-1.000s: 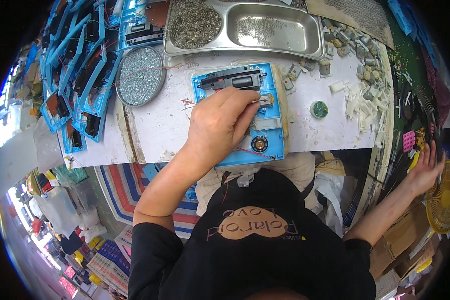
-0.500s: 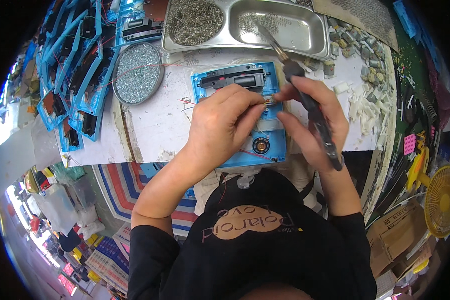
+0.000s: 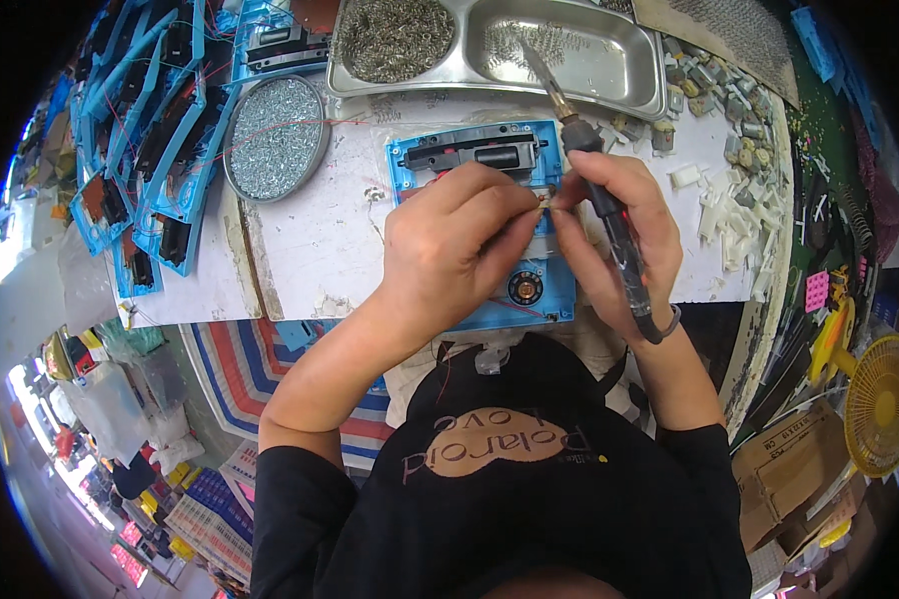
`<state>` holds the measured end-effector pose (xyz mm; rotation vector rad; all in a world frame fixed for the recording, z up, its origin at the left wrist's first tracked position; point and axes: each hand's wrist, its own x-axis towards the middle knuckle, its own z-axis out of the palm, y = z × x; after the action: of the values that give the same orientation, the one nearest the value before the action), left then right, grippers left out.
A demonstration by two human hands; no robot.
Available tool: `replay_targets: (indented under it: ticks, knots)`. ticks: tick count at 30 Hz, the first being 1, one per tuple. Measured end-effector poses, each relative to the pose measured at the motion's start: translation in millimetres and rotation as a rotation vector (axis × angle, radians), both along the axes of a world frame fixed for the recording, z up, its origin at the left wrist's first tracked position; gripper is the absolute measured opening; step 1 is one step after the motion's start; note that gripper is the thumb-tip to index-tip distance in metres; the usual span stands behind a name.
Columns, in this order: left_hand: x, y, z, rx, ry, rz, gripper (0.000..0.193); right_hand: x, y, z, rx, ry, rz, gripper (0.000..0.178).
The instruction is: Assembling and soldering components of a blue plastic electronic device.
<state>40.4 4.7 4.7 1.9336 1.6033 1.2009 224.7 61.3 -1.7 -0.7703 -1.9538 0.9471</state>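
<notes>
Blue plastic housing [image 3: 529, 290] lies on the white table [image 3: 310, 250]; left hand [image 3: 449, 250] pinches a tiny part, right hand [image 3: 619, 230] grips a black soldering iron [image 3: 609, 215].

A brown cardboard box [image 3: 784, 469] with dark printing sits on the floor at lower right. Beside the yellow fan [image 3: 879, 404], it lies open and tilted. Colourful flat packets [image 3: 205, 504] are stacked at lower left.

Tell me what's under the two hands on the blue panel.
The blue panel lies under both hands, its black block and round part showing. The left hand and right hand cover the middle.
</notes>
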Motion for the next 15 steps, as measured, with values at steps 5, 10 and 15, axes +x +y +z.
replay_targets:
  ticks: [5, 10, 15]
  knots:
    - [2, 4, 7, 0.041, 0.207, 0.034, 0.016, 60, -2, -1, -0.023, 0.024, -0.164, 0.035]
    - [6, 9, 5, -0.016, 0.285, 0.035, 0.017, 89, -31, 10, -0.209, 0.083, -0.212, 0.029]
    - [6, 9, 6, -0.034, 0.299, 0.040, 0.017, 87, -36, 12, -0.308, 0.063, -0.072, 0.028]
